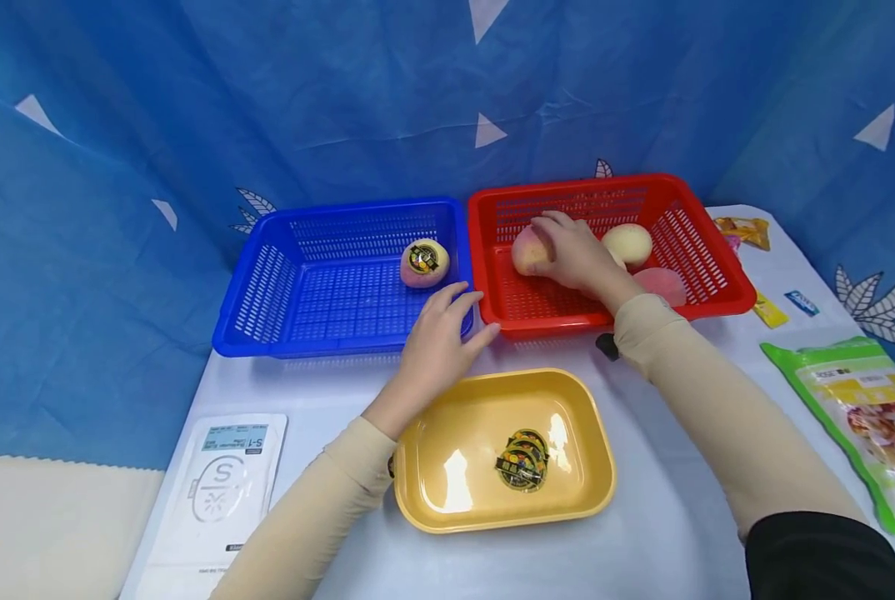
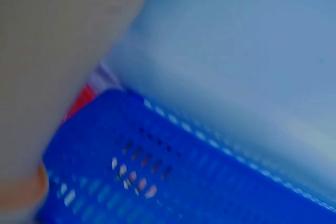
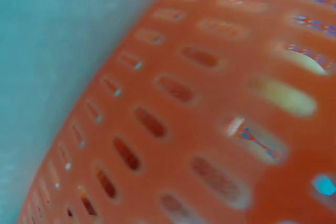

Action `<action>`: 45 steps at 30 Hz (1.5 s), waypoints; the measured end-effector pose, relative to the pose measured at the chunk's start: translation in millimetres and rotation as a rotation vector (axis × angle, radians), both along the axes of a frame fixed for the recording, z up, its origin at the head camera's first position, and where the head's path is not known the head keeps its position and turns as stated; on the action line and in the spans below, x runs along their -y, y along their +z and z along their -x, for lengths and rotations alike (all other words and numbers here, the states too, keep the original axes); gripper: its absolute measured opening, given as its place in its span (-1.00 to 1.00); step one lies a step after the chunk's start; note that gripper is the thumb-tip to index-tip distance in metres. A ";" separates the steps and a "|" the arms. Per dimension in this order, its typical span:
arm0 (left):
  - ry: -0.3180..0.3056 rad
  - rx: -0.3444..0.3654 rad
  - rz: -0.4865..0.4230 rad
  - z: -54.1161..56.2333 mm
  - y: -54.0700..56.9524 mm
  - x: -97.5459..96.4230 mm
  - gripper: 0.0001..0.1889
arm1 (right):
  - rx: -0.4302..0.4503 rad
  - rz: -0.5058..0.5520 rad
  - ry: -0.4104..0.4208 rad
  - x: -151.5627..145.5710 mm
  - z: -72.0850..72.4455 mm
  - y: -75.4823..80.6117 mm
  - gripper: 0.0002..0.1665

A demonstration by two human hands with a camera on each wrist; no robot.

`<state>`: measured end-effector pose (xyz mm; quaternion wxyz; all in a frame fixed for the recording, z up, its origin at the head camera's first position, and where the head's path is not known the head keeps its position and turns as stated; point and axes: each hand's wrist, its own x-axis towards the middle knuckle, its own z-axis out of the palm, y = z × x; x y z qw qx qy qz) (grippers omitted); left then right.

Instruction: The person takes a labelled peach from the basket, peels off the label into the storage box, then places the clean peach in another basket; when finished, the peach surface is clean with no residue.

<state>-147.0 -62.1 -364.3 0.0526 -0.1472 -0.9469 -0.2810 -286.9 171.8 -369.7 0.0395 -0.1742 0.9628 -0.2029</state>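
Observation:
My right hand (image 1: 577,254) reaches into the red basket (image 1: 492,300) and grips a pink and pale-yellow peach (image 1: 526,252) at its left side. Other peaches lie to the right, a pale one (image 1: 629,244) and a pink one (image 1: 663,285). My left hand (image 1: 438,340), fingers spread and holding nothing, is over the front right corner of the blue basket (image 1: 327,344). Inside that basket sits a peach with a round black label (image 1: 423,262). The left wrist view has the blue basket's wall (image 2: 210,182); the red basket's slotted wall (image 3: 173,87) fills much of the right wrist view.
In front of the baskets stands a yellow tray (image 1: 436,433) holding several round black stickers (image 1: 522,463). A white pouch (image 1: 218,492) lies at left. To the right are a green-edged food bag (image 1: 867,408) and small wrapped packets (image 1: 770,310). A blue curtain (image 1: 387,92) hangs behind.

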 end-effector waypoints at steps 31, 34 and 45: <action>0.517 0.212 0.016 -24.5 12.3 213.8 0.19 | 0.056 0.130 0.248 147.0 -34.3 42.7 -0.15; 0.521 0.228 0.010 -23.8 10.1 215.9 0.23 | 0.093 0.077 0.233 151.3 -25.6 39.6 -0.11; 0.515 0.223 -0.009 -24.6 10.6 218.5 0.27 | -0.031 -0.188 0.190 171.5 -17.6 15.5 -0.16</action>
